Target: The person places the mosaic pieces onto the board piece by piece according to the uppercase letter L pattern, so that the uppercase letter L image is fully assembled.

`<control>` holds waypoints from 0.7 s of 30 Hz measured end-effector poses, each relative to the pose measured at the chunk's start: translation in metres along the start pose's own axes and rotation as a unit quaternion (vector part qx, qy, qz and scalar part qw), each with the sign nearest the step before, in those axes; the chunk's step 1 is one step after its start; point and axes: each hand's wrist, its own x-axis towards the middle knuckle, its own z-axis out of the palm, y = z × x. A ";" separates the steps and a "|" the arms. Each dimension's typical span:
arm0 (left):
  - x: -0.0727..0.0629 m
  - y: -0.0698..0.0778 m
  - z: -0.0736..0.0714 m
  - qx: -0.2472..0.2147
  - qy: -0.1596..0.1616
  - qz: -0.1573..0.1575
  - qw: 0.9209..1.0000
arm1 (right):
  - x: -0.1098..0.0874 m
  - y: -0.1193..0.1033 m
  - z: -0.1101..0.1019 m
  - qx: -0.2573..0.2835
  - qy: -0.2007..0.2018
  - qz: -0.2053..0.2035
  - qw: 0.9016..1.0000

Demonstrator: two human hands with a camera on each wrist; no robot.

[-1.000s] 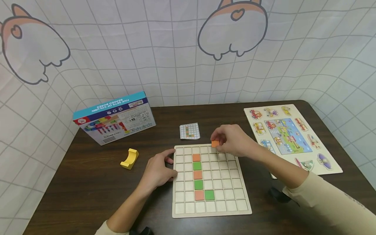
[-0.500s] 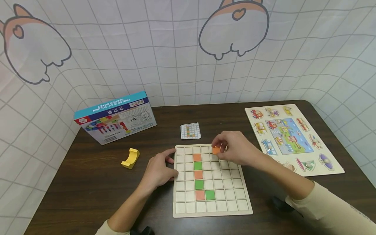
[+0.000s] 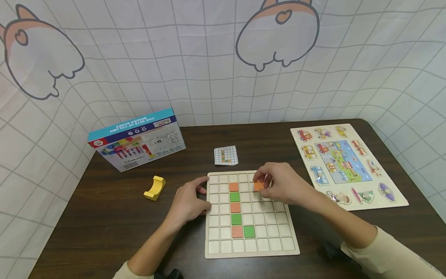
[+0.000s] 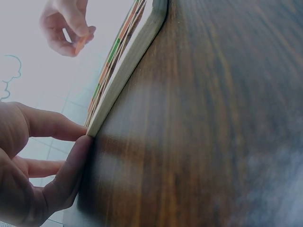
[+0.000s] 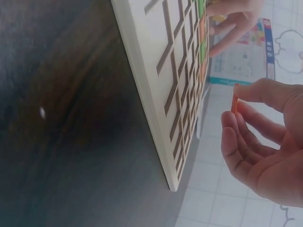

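A pale wooden grid board (image 3: pixel 252 254) lies on the table. Orange tiles (image 3: pixel 235 207) and green tiles (image 3: pixel 236 219) fill a column of its cells, with one more green tile (image 3: pixel 249 231) to the right at the bottom. My right hand (image 3: pixel 283 184) pinches a flat orange tile (image 3: pixel 258 186) between thumb and fingers, over the board's upper right part. In the right wrist view that tile (image 5: pixel 235 98) stands apart from the board. My left hand (image 3: pixel 188 201) touches the board's left edge, its index finger and thumb spread along it.
Behind the board lies a small pattern card (image 3: pixel 225 155). A yellow curved block (image 3: pixel 155 188) sits at left, before a printed box (image 3: pixel 139 141). A picture puzzle board (image 3: pixel 348 166) lies at right. A patterned curtain (image 3: pixel 216 77) hangs behind the table.
My right hand has come nearer and slightly right over the board, carrying the orange tile from the far edge. The left hand stays at the board's left edge.
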 end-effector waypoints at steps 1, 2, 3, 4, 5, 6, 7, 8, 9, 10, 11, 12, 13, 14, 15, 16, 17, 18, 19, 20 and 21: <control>0.000 0.000 0.000 0.000 0.000 0.000 1.000 | -0.001 0.000 0.001 0.000 -0.002 -0.002 1.000; 0.000 0.000 0.000 -0.001 0.000 -0.001 1.000 | -0.002 0.000 0.002 0.000 -0.003 -0.003 1.000; 0.000 -0.001 0.000 -0.001 -0.001 -0.001 1.000 | -0.003 -0.001 0.002 0.000 -0.005 -0.003 1.000; 0.000 -0.001 0.000 -0.001 -0.001 -0.001 1.000 | -0.003 -0.001 0.003 -0.002 -0.006 -0.004 1.000; 0.000 -0.001 0.000 -0.002 -0.001 -0.001 1.000 | -0.004 -0.002 0.004 -0.002 -0.008 -0.005 1.000; 0.000 -0.001 0.000 -0.002 -0.001 -0.001 1.000 | -0.005 -0.002 0.005 -0.003 -0.009 -0.005 1.000; 0.000 -0.001 0.000 -0.003 -0.001 -0.001 1.000 | -0.006 -0.003 0.006 -0.006 -0.009 -0.005 1.000; 0.000 -0.001 0.000 -0.003 -0.001 -0.001 1.000 | -0.007 -0.004 0.006 -0.008 -0.009 -0.007 1.000; 0.000 -0.001 0.000 -0.003 -0.001 -0.001 1.000 | -0.008 -0.005 0.007 -0.010 -0.009 -0.009 1.000; 0.000 0.000 0.000 -0.003 -0.001 -0.001 1.000 | -0.009 -0.005 0.008 -0.013 -0.010 -0.012 1.000; 0.000 0.000 0.000 -0.002 -0.001 0.000 1.000 | -0.011 -0.006 0.009 -0.015 -0.011 -0.014 1.000; 0.000 0.000 0.000 -0.001 -0.002 0.000 1.000 | -0.012 -0.007 0.010 -0.018 -0.012 -0.017 1.000; 0.000 0.001 -0.001 -0.001 -0.002 0.000 1.000 | -0.013 -0.007 0.011 -0.020 -0.014 -0.020 1.000; 0.000 0.001 -0.001 0.000 -0.002 0.000 1.000 | -0.015 -0.008 0.012 -0.021 -0.017 -0.022 0.999; 0.000 0.001 -0.001 0.001 -0.002 0.000 1.000 | -0.016 -0.008 0.012 -0.021 -0.021 -0.023 0.999; 0.000 0.001 -0.001 0.001 -0.002 0.001 1.000 | -0.017 -0.008 0.013 -0.022 -0.024 -0.025 0.999; 0.000 0.001 -0.001 0.001 -0.002 0.001 1.000 | -0.018 -0.009 0.013 -0.022 -0.026 -0.026 0.999; 0.000 0.001 -0.001 0.001 -0.002 0.001 1.000 | -0.019 -0.009 0.014 -0.022 -0.028 -0.028 0.999; 0.000 0.001 -0.001 0.000 -0.002 0.001 1.000 | -0.020 -0.009 0.014 -0.023 -0.030 -0.029 0.999; 0.000 0.000 -0.001 0.000 -0.002 0.001 1.000 | -0.021 -0.010 0.015 -0.023 -0.031 -0.030 0.999; 0.000 0.000 -0.001 0.000 -0.002 0.000 1.000 | -0.022 -0.010 0.015 -0.023 -0.033 -0.031 0.999</control>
